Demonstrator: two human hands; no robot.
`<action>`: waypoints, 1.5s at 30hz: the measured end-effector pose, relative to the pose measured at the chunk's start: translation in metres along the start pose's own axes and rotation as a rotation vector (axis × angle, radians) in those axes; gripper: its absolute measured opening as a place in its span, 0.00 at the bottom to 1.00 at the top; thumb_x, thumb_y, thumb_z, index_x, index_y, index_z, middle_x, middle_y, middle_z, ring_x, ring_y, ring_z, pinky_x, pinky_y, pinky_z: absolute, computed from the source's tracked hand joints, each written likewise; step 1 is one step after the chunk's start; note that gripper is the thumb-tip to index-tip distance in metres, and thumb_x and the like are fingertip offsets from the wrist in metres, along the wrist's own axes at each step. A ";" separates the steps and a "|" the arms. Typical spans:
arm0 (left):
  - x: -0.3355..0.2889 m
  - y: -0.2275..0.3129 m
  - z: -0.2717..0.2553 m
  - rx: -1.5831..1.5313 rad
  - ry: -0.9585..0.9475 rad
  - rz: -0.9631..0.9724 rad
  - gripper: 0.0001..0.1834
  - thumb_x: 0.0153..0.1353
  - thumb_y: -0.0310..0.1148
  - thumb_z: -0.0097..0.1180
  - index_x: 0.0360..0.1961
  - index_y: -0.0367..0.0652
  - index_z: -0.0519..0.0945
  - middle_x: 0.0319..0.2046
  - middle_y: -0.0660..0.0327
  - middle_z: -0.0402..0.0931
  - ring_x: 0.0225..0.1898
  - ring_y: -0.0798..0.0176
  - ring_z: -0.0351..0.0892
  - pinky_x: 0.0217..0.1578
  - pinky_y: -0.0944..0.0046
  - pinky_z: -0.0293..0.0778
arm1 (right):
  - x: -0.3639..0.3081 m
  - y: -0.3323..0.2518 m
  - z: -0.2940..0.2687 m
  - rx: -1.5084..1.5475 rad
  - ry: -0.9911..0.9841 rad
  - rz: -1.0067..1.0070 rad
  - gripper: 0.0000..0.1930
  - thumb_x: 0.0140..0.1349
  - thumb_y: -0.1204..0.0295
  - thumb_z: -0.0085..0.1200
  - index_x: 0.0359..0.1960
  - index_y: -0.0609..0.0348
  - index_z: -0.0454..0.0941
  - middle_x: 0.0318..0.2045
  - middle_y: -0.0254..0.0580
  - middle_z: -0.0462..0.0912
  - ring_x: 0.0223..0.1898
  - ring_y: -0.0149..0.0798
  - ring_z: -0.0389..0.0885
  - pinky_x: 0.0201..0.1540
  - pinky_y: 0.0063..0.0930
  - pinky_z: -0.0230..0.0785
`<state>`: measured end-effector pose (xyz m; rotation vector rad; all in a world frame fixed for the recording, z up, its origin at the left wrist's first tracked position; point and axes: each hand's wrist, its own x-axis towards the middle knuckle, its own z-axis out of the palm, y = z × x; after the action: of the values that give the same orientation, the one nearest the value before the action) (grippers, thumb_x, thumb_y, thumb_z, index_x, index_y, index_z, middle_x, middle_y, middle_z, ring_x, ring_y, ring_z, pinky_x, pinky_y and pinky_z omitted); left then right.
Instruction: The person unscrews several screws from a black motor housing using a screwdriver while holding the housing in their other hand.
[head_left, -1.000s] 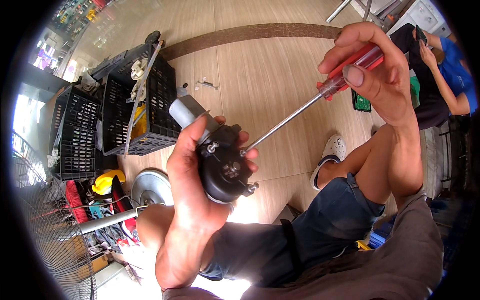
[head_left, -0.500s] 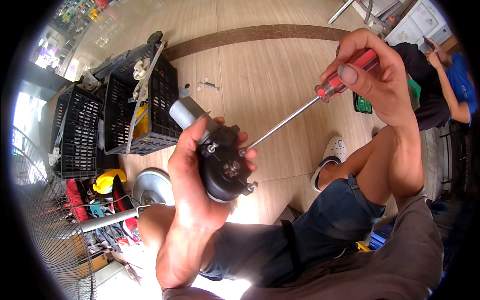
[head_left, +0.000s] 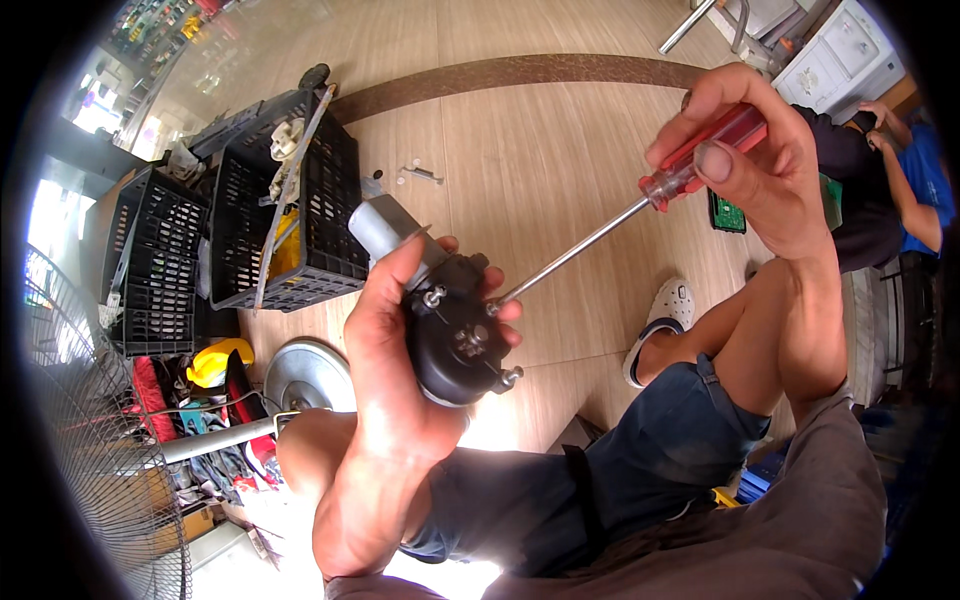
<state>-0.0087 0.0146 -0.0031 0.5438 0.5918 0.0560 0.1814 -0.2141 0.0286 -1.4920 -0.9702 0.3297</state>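
A small electric motor with a round black gear housing (head_left: 455,355) and a silver cylinder (head_left: 385,228) sits in my left hand (head_left: 392,385). The thumb and fingers wrap round it, and bolts stick out of the housing. My right hand (head_left: 775,165) grips a screwdriver by its clear red handle (head_left: 715,150). Its steel shaft (head_left: 580,252) slants down to the left, and the tip meets a screw (head_left: 492,308) at the housing's right edge. Part of the motor is hidden behind my left fingers.
Black plastic crates (head_left: 330,190) holding parts stand at the left. Small metal pieces (head_left: 422,174) lie on the tiled floor beside them. A wire fan guard (head_left: 110,440) and round metal base (head_left: 308,375) are lower left. At the right sits another person in blue (head_left: 925,180), near a green circuit board (head_left: 728,212).
Both hands, the motor and the screwdriver have shifted slightly to the right. The screwdriver handle has turned a little in my right fingers; the tip stays at the screw.
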 end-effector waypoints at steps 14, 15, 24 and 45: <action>-0.003 0.003 0.001 0.008 0.009 0.005 0.19 0.69 0.48 0.52 0.49 0.44 0.76 0.40 0.46 0.80 0.34 0.48 0.84 0.35 0.52 0.82 | 0.002 0.000 0.003 0.001 -0.043 -0.080 0.15 0.65 0.77 0.59 0.52 0.65 0.72 0.41 0.50 0.85 0.44 0.35 0.85 0.45 0.28 0.79; -0.003 0.003 0.003 0.022 0.015 0.009 0.18 0.68 0.48 0.54 0.48 0.45 0.74 0.38 0.51 0.79 0.33 0.50 0.83 0.35 0.53 0.81 | 0.002 0.000 0.004 0.085 -0.049 -0.100 0.16 0.65 0.77 0.60 0.52 0.65 0.72 0.42 0.50 0.85 0.44 0.36 0.86 0.46 0.29 0.79; 0.001 0.002 -0.011 -0.028 0.055 -0.010 0.17 0.65 0.48 0.58 0.45 0.48 0.79 0.39 0.50 0.82 0.33 0.51 0.83 0.35 0.54 0.81 | 0.007 0.007 0.010 -0.002 -0.056 -0.062 0.16 0.62 0.75 0.63 0.48 0.66 0.71 0.41 0.49 0.82 0.41 0.42 0.87 0.46 0.36 0.82; 0.007 -0.009 -0.013 0.001 0.031 0.014 0.18 0.69 0.48 0.54 0.51 0.49 0.73 0.40 0.57 0.81 0.35 0.55 0.85 0.36 0.58 0.83 | 0.022 0.004 0.016 0.256 -0.039 0.098 0.18 0.59 0.70 0.64 0.44 0.59 0.66 0.34 0.47 0.82 0.37 0.36 0.85 0.41 0.29 0.80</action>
<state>-0.0115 0.0147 -0.0202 0.5494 0.6181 0.0775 0.1848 -0.1867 0.0288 -1.3042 -0.8524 0.5351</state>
